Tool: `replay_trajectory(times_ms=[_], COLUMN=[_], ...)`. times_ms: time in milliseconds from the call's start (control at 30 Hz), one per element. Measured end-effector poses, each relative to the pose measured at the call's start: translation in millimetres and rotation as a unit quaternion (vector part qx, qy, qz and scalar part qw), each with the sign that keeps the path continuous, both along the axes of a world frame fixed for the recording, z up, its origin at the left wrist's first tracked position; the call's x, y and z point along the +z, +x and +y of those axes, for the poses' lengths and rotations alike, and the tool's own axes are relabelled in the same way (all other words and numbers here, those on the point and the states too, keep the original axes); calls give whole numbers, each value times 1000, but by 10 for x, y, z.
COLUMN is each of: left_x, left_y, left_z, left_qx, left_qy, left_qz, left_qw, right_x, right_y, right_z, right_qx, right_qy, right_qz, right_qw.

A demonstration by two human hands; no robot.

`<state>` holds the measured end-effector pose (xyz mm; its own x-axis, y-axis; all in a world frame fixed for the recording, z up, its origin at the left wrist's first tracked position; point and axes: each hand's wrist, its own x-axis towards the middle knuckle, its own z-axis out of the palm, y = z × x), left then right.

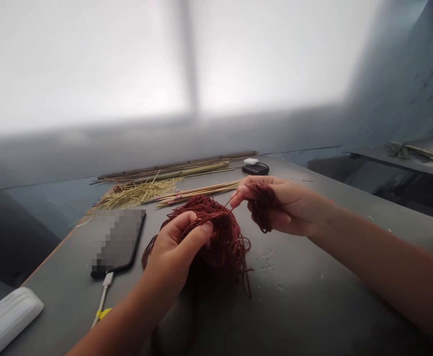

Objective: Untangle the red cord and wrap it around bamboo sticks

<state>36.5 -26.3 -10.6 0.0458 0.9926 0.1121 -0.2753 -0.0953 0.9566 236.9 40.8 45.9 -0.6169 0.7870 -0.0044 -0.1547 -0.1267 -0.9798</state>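
Observation:
A tangled bundle of dark red cord (222, 232) lies on the grey table (313, 296) in front of me. My left hand (175, 247) is closed around the near side of the bundle, thumb pressed on the strands. My right hand (279, 205) is held just above the table to the right, fingers closed, pinching a single strand that runs back to the bundle. A smaller wad of the same red cord (264, 207) sits in its palm.
A phone (120, 242) with a white cable (103, 296) lies to the left. Behind the cord are dry straw (138, 193), thin bamboo sticks (197, 190) and long canes (175, 170). A black device with a white block (255, 167) sits at the back, a white object (5, 319) at the lower left.

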Motion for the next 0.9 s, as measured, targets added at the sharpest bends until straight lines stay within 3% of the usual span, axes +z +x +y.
replay_trajectory(times_ms=[233,433,600,767,900], left_x=[1,11,42,47,71], left_y=[4,16,25,-17,-26], left_z=[9,11,-26,-19,-32], left_qx=[15,7,-78,-131,-90], left_qy=[17,29,54,-1,-8], left_qz=[22,14,-12,-23,30], left_qw=[999,999,995,991,995], right_x=[-44,-50,-71,-79,-30], right_y=[-30,-10,-108,-160,-123], right_z=[-23,-42,-96,-140,-163], right_qx=[31,81,12,-14,-53], right_qy=[-29,5,30,58,84], right_qz=[21,-78,-89,-136,-124], right_qw=[999,994,995,989,987])
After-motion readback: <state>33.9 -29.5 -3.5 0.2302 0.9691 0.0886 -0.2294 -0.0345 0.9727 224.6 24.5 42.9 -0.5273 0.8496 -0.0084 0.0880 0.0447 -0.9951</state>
